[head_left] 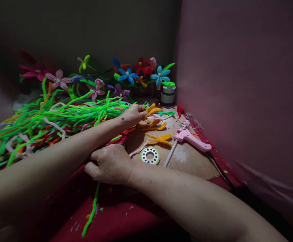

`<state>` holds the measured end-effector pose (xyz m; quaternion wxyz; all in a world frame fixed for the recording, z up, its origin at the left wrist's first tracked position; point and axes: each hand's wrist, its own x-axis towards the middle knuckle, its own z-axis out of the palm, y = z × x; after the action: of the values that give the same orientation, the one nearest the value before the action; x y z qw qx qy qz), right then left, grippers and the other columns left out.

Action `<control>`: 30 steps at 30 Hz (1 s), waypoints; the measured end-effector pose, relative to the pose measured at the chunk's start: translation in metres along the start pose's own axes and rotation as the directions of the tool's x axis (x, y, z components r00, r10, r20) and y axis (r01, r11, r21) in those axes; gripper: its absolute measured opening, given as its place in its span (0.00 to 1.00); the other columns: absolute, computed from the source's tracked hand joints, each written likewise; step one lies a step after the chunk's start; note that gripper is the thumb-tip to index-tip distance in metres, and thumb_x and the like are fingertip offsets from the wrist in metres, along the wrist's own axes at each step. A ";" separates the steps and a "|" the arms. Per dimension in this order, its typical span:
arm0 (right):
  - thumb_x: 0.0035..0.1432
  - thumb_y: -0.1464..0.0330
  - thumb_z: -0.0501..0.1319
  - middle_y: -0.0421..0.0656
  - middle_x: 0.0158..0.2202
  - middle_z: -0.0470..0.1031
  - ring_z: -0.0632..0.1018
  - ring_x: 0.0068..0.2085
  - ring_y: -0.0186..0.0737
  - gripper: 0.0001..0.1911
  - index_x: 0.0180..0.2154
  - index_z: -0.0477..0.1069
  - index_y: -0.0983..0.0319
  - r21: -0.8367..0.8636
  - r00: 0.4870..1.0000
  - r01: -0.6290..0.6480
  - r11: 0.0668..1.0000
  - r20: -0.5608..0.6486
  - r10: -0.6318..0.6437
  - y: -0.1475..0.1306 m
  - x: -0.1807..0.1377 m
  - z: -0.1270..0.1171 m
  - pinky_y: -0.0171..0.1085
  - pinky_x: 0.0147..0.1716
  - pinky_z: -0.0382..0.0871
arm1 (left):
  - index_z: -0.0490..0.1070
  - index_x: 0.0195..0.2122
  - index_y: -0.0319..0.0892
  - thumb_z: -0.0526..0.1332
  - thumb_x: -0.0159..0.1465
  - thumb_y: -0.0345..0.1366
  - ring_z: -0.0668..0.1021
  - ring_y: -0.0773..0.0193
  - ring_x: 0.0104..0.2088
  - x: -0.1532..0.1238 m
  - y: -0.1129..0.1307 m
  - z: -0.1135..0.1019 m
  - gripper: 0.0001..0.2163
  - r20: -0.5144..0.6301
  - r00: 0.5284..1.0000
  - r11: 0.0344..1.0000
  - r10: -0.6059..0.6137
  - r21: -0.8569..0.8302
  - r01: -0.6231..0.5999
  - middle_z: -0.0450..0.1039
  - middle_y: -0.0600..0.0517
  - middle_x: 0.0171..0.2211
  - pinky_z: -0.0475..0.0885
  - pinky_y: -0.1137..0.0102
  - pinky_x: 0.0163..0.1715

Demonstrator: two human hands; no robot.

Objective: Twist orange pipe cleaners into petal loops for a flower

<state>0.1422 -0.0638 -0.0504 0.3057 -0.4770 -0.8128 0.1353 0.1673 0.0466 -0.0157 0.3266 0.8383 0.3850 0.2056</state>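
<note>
My left hand (135, 115) reaches across to the far side, its fingers pinched at the near end of an orange pipe-cleaner petal piece (153, 110). Fingertips are partly hidden there. Closer to me, my right hand (111, 164) is closed around a bright green pipe cleaner (94, 210), whose length hangs below the fist. The right hand sits just under my left forearm. More orange petal pieces (160, 138) lie on the cardboard (186, 161). A roll of tape (150, 155) rests beside them.
A pink glue gun (193, 139) with a clear glue stick lies on the right, its black cable (222, 173) trailing off. Loose pipe cleaners (70, 112) heap up at left. Finished flowers (127, 75) line the back, near a white jar (168, 95). A pink wall (242, 84) stands right.
</note>
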 end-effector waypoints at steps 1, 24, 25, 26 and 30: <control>0.55 0.63 0.52 0.46 0.30 0.79 0.76 0.30 0.41 0.17 0.30 0.78 0.62 -0.005 1.000 0.003 1.000 0.004 -0.003 0.000 0.000 0.000 0.36 0.25 0.55 | 0.63 0.20 0.39 0.54 0.58 0.31 0.59 0.73 0.17 0.000 0.001 0.001 0.09 -0.019 0.998 0.997 0.052 0.049 -0.051 0.56 0.58 0.15 0.51 0.75 0.18; 0.51 0.72 0.53 0.34 0.15 0.52 0.57 0.19 0.27 0.16 0.15 0.53 0.62 0.271 0.978 0.121 0.955 -0.197 -0.068 0.001 -0.008 0.003 0.32 0.22 0.49 | 0.75 0.30 0.36 0.61 0.55 0.35 0.64 0.74 0.17 -0.110 0.005 -0.121 0.07 -0.387 0.920 0.997 0.062 -0.010 -0.071 0.63 0.56 0.15 0.56 0.76 0.17; 0.52 0.72 0.53 0.34 0.15 0.51 0.56 0.19 0.27 0.17 0.15 0.52 0.62 0.282 0.975 0.122 0.952 -0.214 -0.061 0.001 -0.008 0.004 0.32 0.21 0.48 | 0.75 0.29 0.36 0.61 0.55 0.36 0.63 0.75 0.16 -0.122 0.000 -0.132 0.07 -0.431 0.902 0.999 0.032 -0.006 -0.039 0.62 0.56 0.15 0.55 0.76 0.16; 0.52 0.72 0.53 0.34 0.16 0.50 0.55 0.19 0.27 0.17 0.15 0.51 0.62 0.289 0.974 0.122 0.949 -0.217 -0.059 0.000 -0.009 0.004 0.32 0.21 0.48 | 0.75 0.29 0.37 0.61 0.55 0.36 0.62 0.75 0.15 -0.133 -0.006 -0.143 0.08 -0.482 0.876 1.000 -0.015 0.003 0.019 0.62 0.56 0.15 0.54 0.76 0.16; 0.53 0.73 0.52 0.34 0.16 0.48 0.55 0.19 0.27 0.17 0.16 0.49 0.61 0.283 0.977 0.105 0.953 -0.206 -0.047 -0.001 -0.010 0.004 0.32 0.21 0.47 | 0.75 0.28 0.39 0.62 0.54 0.37 0.63 0.75 0.16 -0.168 -0.039 -0.175 0.07 -0.616 0.769 0.985 -0.172 -0.101 0.139 0.66 0.55 0.17 0.55 0.76 0.16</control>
<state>0.1426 -0.0723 -0.0561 0.4567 -0.4057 -0.7675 0.1942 -0.0607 0.0028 0.0643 0.2179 0.6803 0.5339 0.4525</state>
